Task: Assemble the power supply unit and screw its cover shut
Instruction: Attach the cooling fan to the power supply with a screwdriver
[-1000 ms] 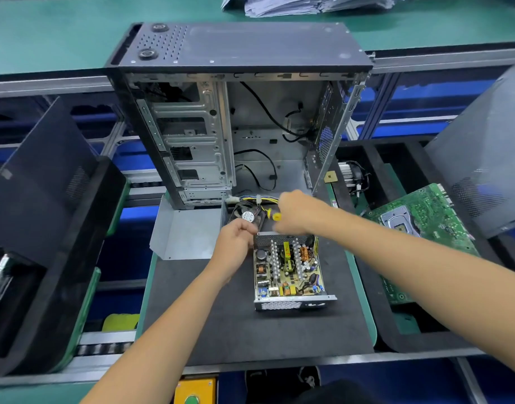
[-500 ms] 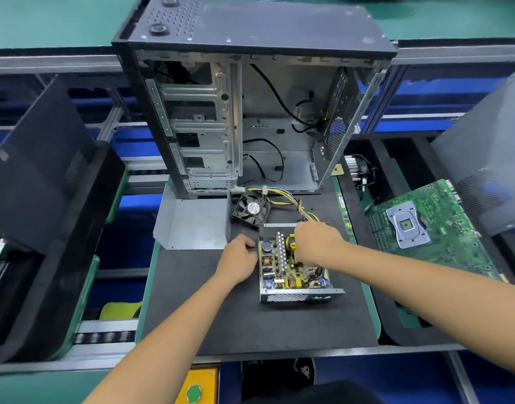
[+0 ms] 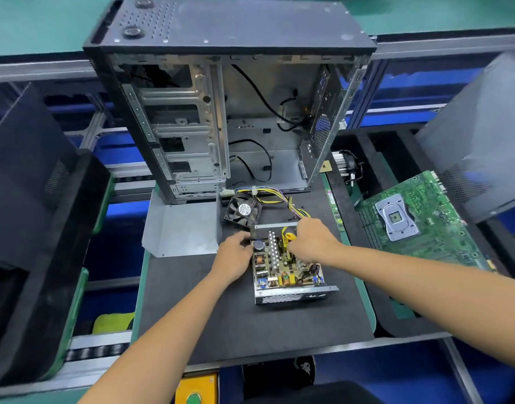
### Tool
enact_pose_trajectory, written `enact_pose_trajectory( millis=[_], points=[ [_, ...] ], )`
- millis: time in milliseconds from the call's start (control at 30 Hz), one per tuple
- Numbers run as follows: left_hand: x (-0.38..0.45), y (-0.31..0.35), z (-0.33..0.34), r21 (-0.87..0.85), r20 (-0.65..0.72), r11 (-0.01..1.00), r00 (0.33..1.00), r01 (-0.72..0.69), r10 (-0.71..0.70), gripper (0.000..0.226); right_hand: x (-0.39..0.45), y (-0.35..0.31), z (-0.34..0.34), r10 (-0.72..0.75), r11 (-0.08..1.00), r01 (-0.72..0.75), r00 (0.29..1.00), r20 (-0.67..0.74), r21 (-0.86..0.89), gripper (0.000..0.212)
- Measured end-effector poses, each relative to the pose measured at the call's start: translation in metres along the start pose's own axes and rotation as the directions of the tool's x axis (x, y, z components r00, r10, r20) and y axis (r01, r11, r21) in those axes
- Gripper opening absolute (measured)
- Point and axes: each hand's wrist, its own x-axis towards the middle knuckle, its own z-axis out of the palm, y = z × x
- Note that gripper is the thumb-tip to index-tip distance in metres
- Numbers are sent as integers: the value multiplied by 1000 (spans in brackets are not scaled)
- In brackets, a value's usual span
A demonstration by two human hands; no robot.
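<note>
The open power supply unit [image 3: 288, 295] lies on the black mat with its circuit board bare. My left hand [image 3: 233, 258] grips the unit's left wall near the far corner. Over the far part of the board, my right hand [image 3: 311, 243] pinches a small yellow-handled tool [image 3: 289, 237] whose tip is hidden. The unit's black fan [image 3: 242, 211] lies loose just behind it, joined by a yellow and black cable bundle [image 3: 276, 196]. A bent grey metal cover [image 3: 180, 228] sits to the left of the fan.
An open computer case [image 3: 221, 112] stands upright at the back of the mat [image 3: 221, 325]. A green motherboard [image 3: 419, 220] and a cooler [image 3: 346, 164] lie in a black tray on the right. Dark side panels lean at both sides.
My right hand has come back from beside the fan with the yellow tool and now sits over the board. My left hand has stayed at the unit's left wall.
</note>
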Motion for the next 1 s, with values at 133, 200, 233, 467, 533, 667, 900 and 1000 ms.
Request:
enact_pose_trajectory(
  millis=[133,200,233,467,533,667,900,1000],
  points=[
    [1,1,-1,14,-11,1000,1000,-5,5,21,1,2,-1,-7,1000,7,1000,-17,14,34],
    [0,2,0,17,-23,1000,1000,-13,13,22,2,3,2,-25,999,26,999,-37,27,37],
    [0,2,1,15,-34,1000,999,-13,14,22,1,4,3,-35,999,37,998,-52,36,38],
    [-3,-2,3,-50,-45,998,999,-24,21,25,1,14,12,-124,992,126,984,-129,13,41],
    [-4,-5,3,-41,-22,998,999,-42,41,25,3,18,14,-145,989,146,978,-149,-6,39],
    [-1,-6,3,-7,-27,999,999,-31,31,25,7,21,13,-224,973,215,968,-116,-82,41],
    [-1,-3,5,5,-35,1000,999,5,-5,26,24,45,-46,-330,933,340,939,95,-122,42],
    [-1,-2,6,11,-45,999,999,30,-30,26,35,64,-63,-251,966,251,968,2,-62,38]
  ],
)
